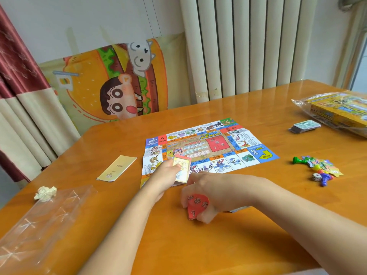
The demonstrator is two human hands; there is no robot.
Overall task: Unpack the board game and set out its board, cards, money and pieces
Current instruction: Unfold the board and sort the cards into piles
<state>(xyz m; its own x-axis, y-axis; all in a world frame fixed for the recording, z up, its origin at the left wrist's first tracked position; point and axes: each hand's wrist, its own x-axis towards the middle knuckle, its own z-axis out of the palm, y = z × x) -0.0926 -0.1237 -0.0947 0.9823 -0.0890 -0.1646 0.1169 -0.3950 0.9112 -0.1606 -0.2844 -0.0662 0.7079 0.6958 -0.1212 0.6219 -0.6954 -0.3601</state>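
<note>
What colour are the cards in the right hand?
Red with a question mark; the head view shows the small paper card stack.

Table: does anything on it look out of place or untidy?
A crumpled paper wad lies near the left edge beside a clear plastic wrapper; both look like packaging. The pawns and tokens at the right lie in a loose heap, pawns tipped over.

One head-worn wide-angle view only. Faces forward and down across glossy orange wooden table (218, 245). Colourful unfolded paper game board (210, 147) at twelve o'clock, near; white ribbed radiator (248, 46) at one o'clock, beyond.
</note>
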